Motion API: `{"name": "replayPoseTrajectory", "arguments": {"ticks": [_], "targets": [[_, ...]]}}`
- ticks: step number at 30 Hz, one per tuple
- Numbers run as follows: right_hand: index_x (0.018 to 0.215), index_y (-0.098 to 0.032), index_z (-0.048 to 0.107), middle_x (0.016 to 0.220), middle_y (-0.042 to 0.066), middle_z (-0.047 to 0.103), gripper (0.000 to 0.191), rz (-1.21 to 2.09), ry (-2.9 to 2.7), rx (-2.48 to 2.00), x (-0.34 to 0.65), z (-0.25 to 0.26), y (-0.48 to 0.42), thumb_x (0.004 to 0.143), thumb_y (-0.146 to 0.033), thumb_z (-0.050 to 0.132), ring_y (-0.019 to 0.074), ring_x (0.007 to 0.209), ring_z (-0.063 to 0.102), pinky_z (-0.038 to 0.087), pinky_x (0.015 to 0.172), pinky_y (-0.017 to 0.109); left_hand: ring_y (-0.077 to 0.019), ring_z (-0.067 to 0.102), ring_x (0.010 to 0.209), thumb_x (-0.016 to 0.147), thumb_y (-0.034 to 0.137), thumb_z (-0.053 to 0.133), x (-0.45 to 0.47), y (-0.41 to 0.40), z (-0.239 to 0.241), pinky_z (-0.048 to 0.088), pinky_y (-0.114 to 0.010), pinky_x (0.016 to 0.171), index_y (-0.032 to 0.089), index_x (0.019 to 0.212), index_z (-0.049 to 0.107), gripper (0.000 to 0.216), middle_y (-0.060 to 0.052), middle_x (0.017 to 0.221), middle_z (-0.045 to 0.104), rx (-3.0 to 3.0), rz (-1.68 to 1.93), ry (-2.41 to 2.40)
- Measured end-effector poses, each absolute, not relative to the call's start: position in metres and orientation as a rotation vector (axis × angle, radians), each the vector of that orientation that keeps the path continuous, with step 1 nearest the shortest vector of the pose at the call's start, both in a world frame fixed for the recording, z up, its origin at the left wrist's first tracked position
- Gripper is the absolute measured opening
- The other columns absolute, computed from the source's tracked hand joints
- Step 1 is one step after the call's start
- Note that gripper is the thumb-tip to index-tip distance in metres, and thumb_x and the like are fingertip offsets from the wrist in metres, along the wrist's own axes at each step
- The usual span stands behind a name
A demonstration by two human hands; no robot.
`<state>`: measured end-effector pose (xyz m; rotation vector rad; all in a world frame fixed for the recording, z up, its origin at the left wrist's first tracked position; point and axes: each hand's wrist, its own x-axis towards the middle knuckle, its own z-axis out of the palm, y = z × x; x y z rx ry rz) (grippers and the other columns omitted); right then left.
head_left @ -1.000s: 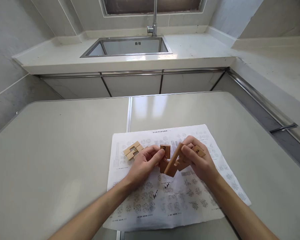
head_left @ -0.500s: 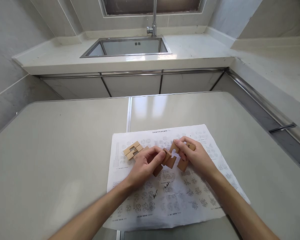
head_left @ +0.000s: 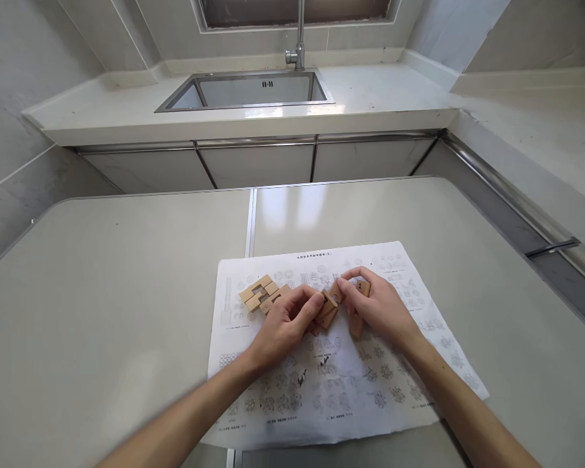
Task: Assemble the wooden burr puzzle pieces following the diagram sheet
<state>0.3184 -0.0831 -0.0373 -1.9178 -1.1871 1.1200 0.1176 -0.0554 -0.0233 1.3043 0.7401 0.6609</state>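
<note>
My left hand (head_left: 285, 322) is closed, thumb and fingers pinching a notched wooden puzzle piece (head_left: 326, 309). My right hand (head_left: 377, 309) is closed on another wooden piece (head_left: 362, 290) with a dark numeral on its end. The two pieces meet between my fingertips, low over a printed instruction sheet (head_left: 331, 383). Left of my left hand, several loose wooden pieces (head_left: 259, 294) lie bunched on the sheet.
The sheet lies on a pale grey table (head_left: 102, 292) with a seam down its middle. Beyond the table's far edge runs a white counter with a steel sink (head_left: 246, 91) and a tap (head_left: 298, 39). A metal rail (head_left: 517, 201) lines the right side.
Both hands have dropped closer to the sheet and drawn together. The long piece that stood tilted between them now lies low, pressed against the left hand's piece.
</note>
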Motion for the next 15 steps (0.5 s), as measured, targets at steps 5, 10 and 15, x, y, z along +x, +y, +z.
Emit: {"name": "replayPoseTrajectory", "arguments": {"ticks": [5, 10, 15], "targets": [[0.102, -0.024, 0.068, 0.060, -0.002, 0.069, 0.029, 1.117, -1.139, -1.868, 0.3185, -0.0380, -0.0834, 0.094, -0.052, 0.066, 0.0216, 0.060, 0.064, 0.049, 0.061, 0.031, -0.0070, 0.043, 0.048, 0.105, 0.057, 0.058, 0.1165, -0.0578, -0.0308, 0.035, -0.022, 0.048, 0.019, 0.092, 0.058, 0.040, 0.004, 0.073, 0.058, 1.234, 0.617, 0.747], [0.091, -0.023, 0.066, 0.065, -0.002, 0.062, 0.033, 1.280, -0.955, -1.551, 0.3193, -0.0355, -0.0842, 0.093, -0.055, 0.072, 0.0172, 0.064, 0.058, 0.047, 0.060, 0.027, -0.0087, 0.041, 0.052, 0.105, 0.057, 0.057, 0.1137, -0.0586, -0.0335, 0.033, -0.023, 0.050, 0.018, 0.096, 0.061, 0.040, 0.002, 0.073, 0.060, 1.285, 0.562, 0.756], [0.101, -0.024, 0.071, 0.088, 0.002, 0.072, 0.030, 1.369, -0.831, -1.305, 0.3222, -0.0379, -0.0844, 0.093, -0.052, 0.076, 0.0130, 0.065, 0.057, 0.048, 0.057, 0.024, -0.0111, 0.046, 0.060, 0.105, 0.052, 0.061, 0.1104, -0.0582, -0.0339, 0.039, -0.025, 0.057, 0.021, 0.123, 0.064, 0.036, -0.001, 0.089, 0.064, 1.256, 0.578, 0.735]]}}
